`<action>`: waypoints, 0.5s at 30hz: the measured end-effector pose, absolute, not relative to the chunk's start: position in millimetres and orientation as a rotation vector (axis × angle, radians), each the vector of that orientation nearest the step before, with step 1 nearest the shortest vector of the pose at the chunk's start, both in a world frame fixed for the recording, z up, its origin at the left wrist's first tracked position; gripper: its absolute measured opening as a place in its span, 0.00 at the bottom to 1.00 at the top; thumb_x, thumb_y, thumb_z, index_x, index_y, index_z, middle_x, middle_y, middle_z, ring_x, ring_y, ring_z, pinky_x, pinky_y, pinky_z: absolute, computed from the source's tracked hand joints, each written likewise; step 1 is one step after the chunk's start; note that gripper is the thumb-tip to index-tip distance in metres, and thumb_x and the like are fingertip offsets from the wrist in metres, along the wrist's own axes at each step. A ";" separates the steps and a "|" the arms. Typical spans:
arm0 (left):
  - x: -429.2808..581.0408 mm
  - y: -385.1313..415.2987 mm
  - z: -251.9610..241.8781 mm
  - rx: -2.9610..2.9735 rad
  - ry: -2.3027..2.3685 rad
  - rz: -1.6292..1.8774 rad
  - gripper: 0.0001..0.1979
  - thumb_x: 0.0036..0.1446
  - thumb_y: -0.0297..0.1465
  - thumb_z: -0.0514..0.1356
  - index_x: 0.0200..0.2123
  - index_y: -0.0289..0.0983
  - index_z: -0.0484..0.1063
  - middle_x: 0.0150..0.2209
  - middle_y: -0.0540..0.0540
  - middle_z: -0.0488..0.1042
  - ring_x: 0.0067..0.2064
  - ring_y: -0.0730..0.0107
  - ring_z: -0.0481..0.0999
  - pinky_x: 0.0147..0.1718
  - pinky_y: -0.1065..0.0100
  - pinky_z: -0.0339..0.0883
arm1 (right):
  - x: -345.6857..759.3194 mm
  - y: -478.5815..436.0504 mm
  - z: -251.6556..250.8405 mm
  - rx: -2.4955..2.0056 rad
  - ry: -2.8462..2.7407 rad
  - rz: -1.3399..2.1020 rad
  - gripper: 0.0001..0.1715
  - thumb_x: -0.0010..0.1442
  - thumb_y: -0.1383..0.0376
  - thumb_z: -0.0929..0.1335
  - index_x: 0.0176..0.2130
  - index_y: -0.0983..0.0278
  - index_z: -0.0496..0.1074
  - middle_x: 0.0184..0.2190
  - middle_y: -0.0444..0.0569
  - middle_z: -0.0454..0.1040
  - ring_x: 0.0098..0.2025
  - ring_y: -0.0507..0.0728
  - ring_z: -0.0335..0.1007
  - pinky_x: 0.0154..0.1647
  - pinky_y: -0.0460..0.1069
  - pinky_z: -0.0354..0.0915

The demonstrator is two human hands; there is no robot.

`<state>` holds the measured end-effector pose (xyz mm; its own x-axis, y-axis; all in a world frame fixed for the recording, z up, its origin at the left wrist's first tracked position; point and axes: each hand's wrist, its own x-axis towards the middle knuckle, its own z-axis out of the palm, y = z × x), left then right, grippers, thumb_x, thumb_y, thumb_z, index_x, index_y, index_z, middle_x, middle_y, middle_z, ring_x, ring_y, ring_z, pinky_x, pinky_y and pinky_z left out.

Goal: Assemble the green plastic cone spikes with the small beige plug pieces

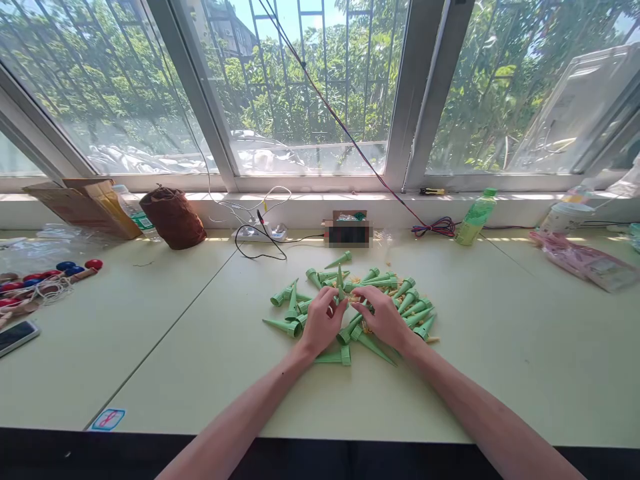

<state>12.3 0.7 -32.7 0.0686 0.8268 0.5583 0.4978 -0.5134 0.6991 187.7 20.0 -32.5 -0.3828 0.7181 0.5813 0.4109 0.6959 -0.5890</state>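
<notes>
Green plastic watering spikes (pixel 373 348) lie in a loose pile around both hands, mixed with small yellowish pieces (pixel 356 280). My left hand (pixel 321 325) is closed on one green spike (pixel 341 279), held with its tip pointing up. Just to the right of it, my right hand (pixel 384 319) pinches a small yellowish piece (pixel 353 299) close to the lower part of that spike. Fingers partly cover this piece, and I cannot tell whether it touches the spike.
Behind the pile stand a small box (pixel 349 233) and a power strip (pixel 253 231) with loose cables. A green bottle (pixel 476 217) is at the back right. At the left are a brown cloth bundle (pixel 173 217), red and blue balls (pixel 65 266) and a phone (pixel 17 337).
</notes>
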 end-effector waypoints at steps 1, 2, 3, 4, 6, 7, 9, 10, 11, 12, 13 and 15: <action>12.3 0.7 -32.8 2.029 1.326 1.425 0.08 0.65 0.35 0.56 0.33 0.38 0.66 0.33 0.49 0.66 0.26 0.77 0.66 0.20 0.74 0.61 | 187.7 20.2 -32.4 -0.856 -2.028 0.440 0.10 0.67 0.66 0.64 0.48 0.61 0.70 0.41 0.52 0.74 0.41 0.59 0.72 0.45 0.55 0.70; 12.4 0.6 -32.8 2.029 1.327 1.424 0.08 0.65 0.34 0.56 0.33 0.38 0.66 0.33 0.49 0.66 0.26 0.77 0.65 0.20 0.75 0.61 | 187.6 20.5 -32.9 -0.852 -2.030 0.442 0.10 0.68 0.66 0.64 0.48 0.61 0.70 0.41 0.51 0.74 0.41 0.59 0.72 0.45 0.55 0.70; 12.5 0.5 -32.8 2.030 1.328 1.421 0.08 0.64 0.34 0.56 0.33 0.38 0.66 0.33 0.49 0.66 0.26 0.77 0.65 0.20 0.75 0.61 | 187.4 20.9 -33.8 -0.851 -2.028 0.446 0.10 0.68 0.66 0.64 0.48 0.61 0.70 0.41 0.51 0.75 0.41 0.59 0.72 0.44 0.54 0.70; 12.5 0.3 -32.8 2.032 1.329 1.418 0.08 0.64 0.34 0.57 0.33 0.38 0.66 0.33 0.49 0.66 0.26 0.77 0.65 0.20 0.75 0.61 | 187.2 21.3 -35.0 -0.854 -2.025 0.453 0.09 0.68 0.67 0.64 0.47 0.61 0.70 0.41 0.51 0.75 0.41 0.58 0.72 0.44 0.54 0.70; 12.6 0.1 -32.7 2.036 1.330 1.410 0.08 0.64 0.34 0.57 0.33 0.38 0.66 0.33 0.49 0.66 0.26 0.77 0.65 0.20 0.74 0.61 | 186.8 21.9 -37.5 -0.870 -2.018 0.462 0.09 0.68 0.66 0.64 0.47 0.62 0.71 0.40 0.51 0.76 0.40 0.58 0.73 0.43 0.54 0.70; 12.6 0.0 -32.7 2.037 1.329 1.408 0.08 0.64 0.34 0.57 0.33 0.38 0.66 0.33 0.49 0.66 0.26 0.77 0.65 0.20 0.74 0.61 | 186.7 22.0 -38.5 -0.881 -2.015 0.465 0.09 0.68 0.66 0.64 0.46 0.62 0.71 0.40 0.51 0.76 0.39 0.58 0.73 0.43 0.54 0.70; 12.6 0.1 -32.7 2.035 1.325 1.408 0.08 0.64 0.34 0.57 0.33 0.38 0.66 0.34 0.49 0.66 0.26 0.77 0.65 0.20 0.75 0.61 | 186.6 21.4 -39.0 -0.906 -2.008 0.465 0.09 0.68 0.64 0.64 0.46 0.62 0.71 0.38 0.51 0.77 0.38 0.58 0.73 0.41 0.54 0.70; 12.5 0.2 -32.8 2.034 1.322 1.409 0.08 0.64 0.34 0.56 0.33 0.38 0.66 0.34 0.49 0.66 0.26 0.77 0.65 0.20 0.75 0.61 | 186.7 20.7 -38.3 -0.916 -2.003 0.463 0.09 0.68 0.63 0.64 0.46 0.62 0.71 0.38 0.51 0.77 0.37 0.59 0.74 0.41 0.54 0.70; 12.5 0.3 -32.9 2.033 1.321 1.411 0.08 0.64 0.34 0.56 0.33 0.38 0.65 0.33 0.49 0.66 0.26 0.77 0.65 0.20 0.75 0.61 | 186.8 20.0 -37.2 -0.922 -1.997 0.461 0.09 0.68 0.63 0.64 0.47 0.62 0.71 0.38 0.51 0.77 0.38 0.59 0.74 0.41 0.54 0.70; 12.4 0.5 -32.9 2.032 1.322 1.415 0.08 0.64 0.34 0.56 0.33 0.38 0.65 0.33 0.49 0.66 0.26 0.77 0.65 0.20 0.75 0.61 | 186.9 19.2 -35.7 -0.922 -1.994 0.458 0.09 0.68 0.63 0.64 0.47 0.62 0.71 0.39 0.51 0.77 0.39 0.59 0.73 0.42 0.54 0.70; 12.5 0.6 -33.0 2.032 1.323 1.418 0.08 0.64 0.35 0.56 0.33 0.38 0.65 0.33 0.49 0.66 0.26 0.77 0.65 0.20 0.75 0.61 | 187.0 18.5 -34.0 -0.918 -1.993 0.453 0.09 0.67 0.64 0.65 0.47 0.62 0.71 0.40 0.51 0.77 0.39 0.59 0.73 0.43 0.54 0.70; 12.5 0.7 -33.1 2.028 1.328 1.424 0.08 0.65 0.35 0.56 0.33 0.38 0.65 0.34 0.49 0.66 0.26 0.77 0.66 0.20 0.75 0.61 | 187.0 17.6 -30.9 -0.898 -1.996 0.442 0.09 0.67 0.65 0.65 0.47 0.62 0.71 0.40 0.52 0.75 0.40 0.59 0.72 0.43 0.54 0.70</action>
